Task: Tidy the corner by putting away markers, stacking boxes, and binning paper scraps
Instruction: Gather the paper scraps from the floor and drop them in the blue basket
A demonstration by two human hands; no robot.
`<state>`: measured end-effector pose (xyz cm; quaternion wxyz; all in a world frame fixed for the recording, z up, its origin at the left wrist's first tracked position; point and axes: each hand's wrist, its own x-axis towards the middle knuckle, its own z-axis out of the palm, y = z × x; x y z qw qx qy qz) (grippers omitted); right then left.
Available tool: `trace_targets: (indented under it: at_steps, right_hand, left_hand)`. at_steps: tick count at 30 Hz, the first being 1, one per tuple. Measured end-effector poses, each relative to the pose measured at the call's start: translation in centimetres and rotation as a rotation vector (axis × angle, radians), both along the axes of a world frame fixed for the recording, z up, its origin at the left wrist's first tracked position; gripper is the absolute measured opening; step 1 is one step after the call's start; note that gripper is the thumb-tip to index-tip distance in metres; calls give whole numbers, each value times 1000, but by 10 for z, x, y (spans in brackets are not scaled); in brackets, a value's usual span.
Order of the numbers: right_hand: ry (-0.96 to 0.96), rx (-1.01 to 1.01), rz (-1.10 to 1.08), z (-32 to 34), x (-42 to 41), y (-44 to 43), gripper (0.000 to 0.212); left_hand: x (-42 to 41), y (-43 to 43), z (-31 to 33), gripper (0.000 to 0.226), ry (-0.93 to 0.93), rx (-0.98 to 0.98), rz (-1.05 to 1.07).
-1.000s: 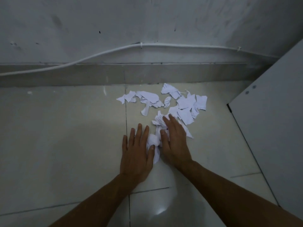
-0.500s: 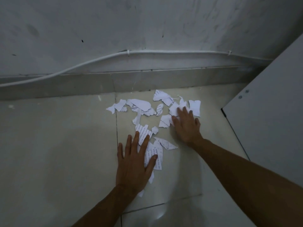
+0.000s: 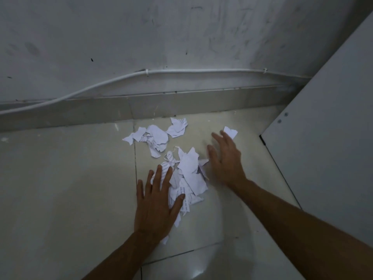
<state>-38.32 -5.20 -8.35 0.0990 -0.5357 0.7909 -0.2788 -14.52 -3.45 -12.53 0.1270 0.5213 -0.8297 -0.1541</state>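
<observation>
A corner of tiled floor (image 3: 60, 188) is shown, closed in by a scuffed grey wall (image 3: 181, 37) with a white cable (image 3: 201, 71) clipped along it just above the skirting, and a pale cabinet panel (image 3: 323, 148) standing at the right. No bin, markers or boxes can be seen from here.

The scraps are torn bits of lined white paper, so pretty much weightless and floppy, easily creased, and likely to slide on the glossy tile or flutter off if swept too fast. They'd probably be best handled by being herded into one heap and then scooped from underneath at both sides, not pinched one by one, since flat pieces on smooth tile are a pain to get a nail under.

The main pile (image 3: 189, 178) is found between the two hands. The left hand (image 3: 156, 207) is laid flat and open on the floor, fingers spread, with its thumb and fingertips resting on the pile's left edge. The right hand (image 3: 226, 160) is open too, fingers spread and blurred, just at the pile's right edge; nothing is gripped by either.

A second cluster (image 3: 155, 138) is left further back near the skirting, well apart from both hands. One lone scrap (image 3: 231, 132) is seen just beyond the right fingertips.
</observation>
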Motion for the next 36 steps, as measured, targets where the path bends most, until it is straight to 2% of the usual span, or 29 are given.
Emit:
trace_targets:
  at_steps: [4,7,13,17,20,22,25,27,31,36]
  right_hand:
    - [-111,251,-110,0,-35,-30,59]
    - [-42,444,-39,-10,-32,-31,60]
    - [-105,258,204,-14,21,16,72]
    - [-97,206,441,-12,41,42,62]
    - [-130,34,503,-8,37,49,54]
    - [-115,-14,505,-8,33,52,66]
    - [-73,118,536,-16,34,57,105]
    - [-32,161,573,-26,43,58,118]
    - [110,98,613,-43,69,52,124]
    - [183,86,636,-52,86,35,118]
  left_hand:
    - [-1,-1,-2,78,15,12,3]
    - [-1,-1,-2,77,-2,6,11]
    - [1,-2,-1,66,3,-21,-13]
    - [1,-3,-3,60,45,-2,-22]
    - [2,-3,-2,56,115,5,-23]
    - [3,-2,0,54,172,6,-32]
    - [6,-3,-2,55,256,19,-30]
    - [6,-3,-4,55,308,40,-8]
    - [6,-2,-4,56,361,35,-31]
    - [10,-4,-9,61,502,112,28]
